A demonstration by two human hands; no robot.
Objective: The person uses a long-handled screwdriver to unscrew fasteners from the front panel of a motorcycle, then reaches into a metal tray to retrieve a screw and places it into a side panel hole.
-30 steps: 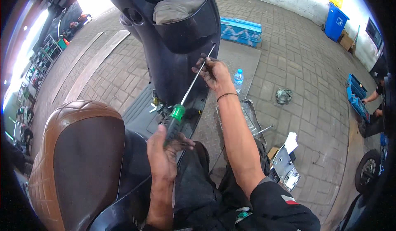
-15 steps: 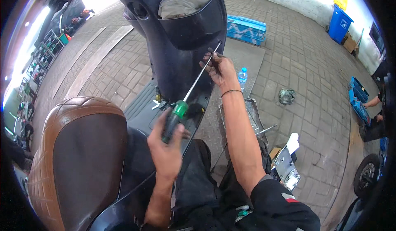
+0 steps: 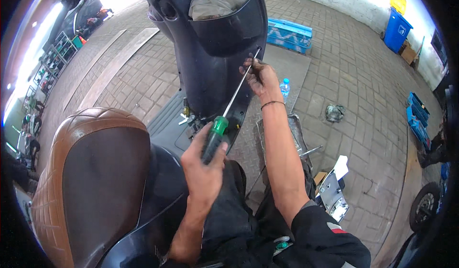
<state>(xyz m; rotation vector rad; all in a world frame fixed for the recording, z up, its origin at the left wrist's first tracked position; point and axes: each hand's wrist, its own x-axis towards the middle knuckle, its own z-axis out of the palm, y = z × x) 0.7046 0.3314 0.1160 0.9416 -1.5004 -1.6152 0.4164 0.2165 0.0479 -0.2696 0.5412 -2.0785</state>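
My left hand (image 3: 203,167) grips the black-and-green handle of a long screwdriver (image 3: 219,130). The steel shaft runs up to a fixing hole at the right edge of the scooter's black front panel (image 3: 210,72). Near the tip, my right hand (image 3: 262,79) has its grimy fingers closed around the shaft, close against the panel. An open pocket above holds a crumpled pale bag (image 3: 217,5). Small tools and parts (image 3: 193,124) lie on the footboard, partly hidden by my left hand. The brown quilted seat (image 3: 103,172) is at my left.
A water bottle (image 3: 285,88), metal tray (image 3: 296,124), removed panel parts (image 3: 332,196) and crumpled bag (image 3: 334,113) lie to my right. Beyond are blue toolboxes (image 3: 289,36), a bin (image 3: 397,28) and a loose wheel (image 3: 424,206). A co-worker's dark-clad leg (image 3: 432,153) shows at the far right.
My left hand has shifted and turned on the handle, its thumb now lying along it. Both hands and the scooter appear further right in view. The co-worker's hands have dropped out of clear sight.
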